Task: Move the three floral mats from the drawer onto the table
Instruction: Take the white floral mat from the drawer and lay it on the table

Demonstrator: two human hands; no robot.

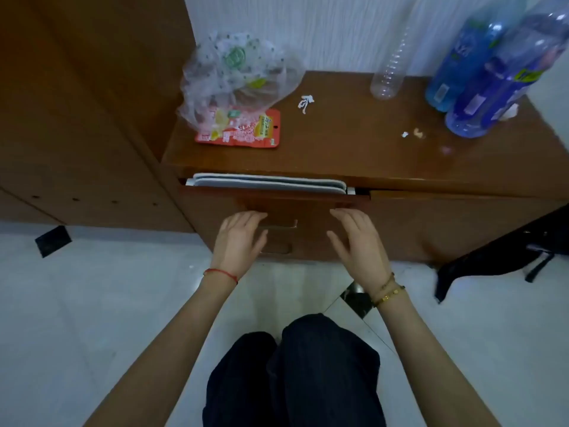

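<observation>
Left grip [238, 238] and right grip [357, 241]: fingers spread wide, empty, held in front of drawer front [277, 208]. Drawer slightly ajar. Stacked mats [271, 181] inside, pale edges visible just above both grips, below bench [354, 143] top edge.

Mats [268, 182]: pale edges only, stacked flat in barely-open drawer [277, 208] under table [354, 143] top.
</observation>
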